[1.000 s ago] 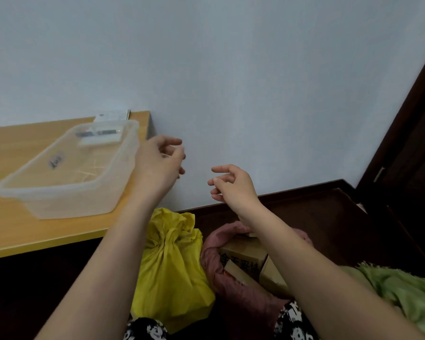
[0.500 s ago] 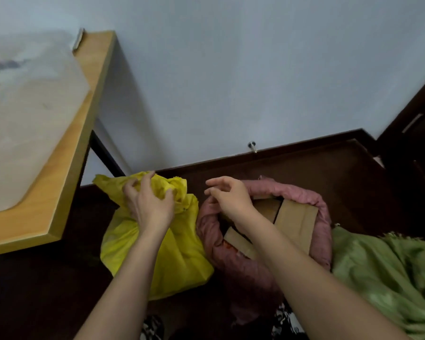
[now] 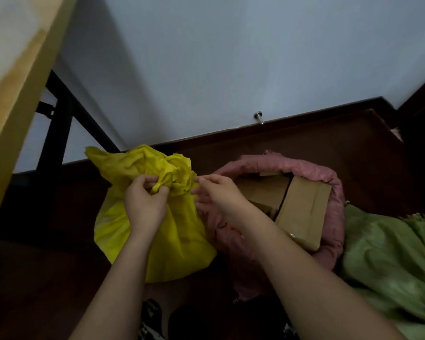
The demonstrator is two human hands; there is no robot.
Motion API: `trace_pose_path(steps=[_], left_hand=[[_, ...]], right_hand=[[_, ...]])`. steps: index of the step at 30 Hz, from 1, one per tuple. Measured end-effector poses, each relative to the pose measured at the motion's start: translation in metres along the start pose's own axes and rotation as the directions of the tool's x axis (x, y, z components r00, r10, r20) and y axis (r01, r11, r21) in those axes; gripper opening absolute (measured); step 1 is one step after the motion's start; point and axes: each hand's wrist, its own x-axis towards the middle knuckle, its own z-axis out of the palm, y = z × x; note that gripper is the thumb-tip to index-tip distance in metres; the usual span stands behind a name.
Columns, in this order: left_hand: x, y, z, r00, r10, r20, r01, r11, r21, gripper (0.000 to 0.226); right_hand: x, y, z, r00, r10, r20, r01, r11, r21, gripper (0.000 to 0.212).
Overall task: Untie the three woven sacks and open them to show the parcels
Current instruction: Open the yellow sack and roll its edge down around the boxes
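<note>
- Dark wooden floor (image 3: 304,148) is met by a pale wall (image 3: 231,57); a table (image 3: 15,77) edge is seen upper left.
- Green sack (image 3: 390,261), pink sack (image 3: 329,182) opened on cardboard parcels (image 3: 302,209), and yellow sack (image 3: 182,236) are set side by side.
- Yellow knot (image 3: 161,184) is pinched by the left hand (image 3: 142,204).
- Sack's neck is touched by the half-curled right hand (image 3: 219,195).

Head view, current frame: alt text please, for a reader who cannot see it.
The left hand pinches the knotted neck of a yellow sack on the dark floor, while the right hand reaches in beside it. To the right, a pink sack lies open, showing cardboard parcels, next to a green sack.
</note>
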Motion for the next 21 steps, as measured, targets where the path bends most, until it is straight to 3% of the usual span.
trace_pose_path(steps=[2, 4, 7, 9, 12, 17, 20, 21], left_hand=[[-0.005, 0.005, -0.001, 0.994, -0.098, 0.041, 0.102, 0.987, -0.121, 0.011], [-0.01, 0.007, -0.003, 0.958, -0.23, 0.172, 0.27, 0.925, -0.269, 0.013], [-0.016, 0.001, -0.009, 0.875, -0.286, 0.391, 0.43, 0.831, -0.354, 0.023], [-0.015, 0.0, -0.017, 0.81, -0.294, 0.508, 0.493, 0.811, -0.316, 0.043], [-0.018, 0.006, -0.029, 0.727, -0.335, 0.6, 0.572, 0.778, -0.259, 0.015], [-0.029, 0.013, -0.033, 0.758, -0.393, 0.52, 0.609, 0.713, -0.349, 0.038], [-0.032, 0.006, -0.034, 0.741, -0.524, 0.421, 0.659, 0.688, -0.304, 0.078], [-0.035, 0.004, -0.035, 0.733, -0.566, 0.378, 0.678, 0.656, -0.332, 0.081]], right_hand=[[-0.004, 0.003, 0.002, 0.986, 0.13, 0.102, -0.13, 0.991, -0.001, 0.043], [-0.005, 0.006, 0.003, 0.946, 0.213, 0.245, -0.235, 0.97, 0.062, 0.058], [-0.002, 0.007, 0.003, 0.904, 0.226, 0.363, -0.295, 0.944, 0.149, 0.074], [-0.006, 0.004, 0.003, 0.913, 0.212, 0.348, -0.266, 0.957, 0.115, 0.066], [-0.006, 0.003, 0.002, 0.962, 0.138, 0.234, -0.147, 0.989, 0.021, 0.041], [-0.015, 0.002, -0.006, 0.996, 0.026, 0.089, -0.016, 0.993, -0.113, 0.045], [-0.03, 0.0, -0.017, 0.999, -0.024, 0.04, 0.03, 0.989, -0.147, 0.036], [-0.034, -0.002, -0.02, 0.999, -0.034, 0.014, 0.036, 0.991, -0.133, 0.034]])
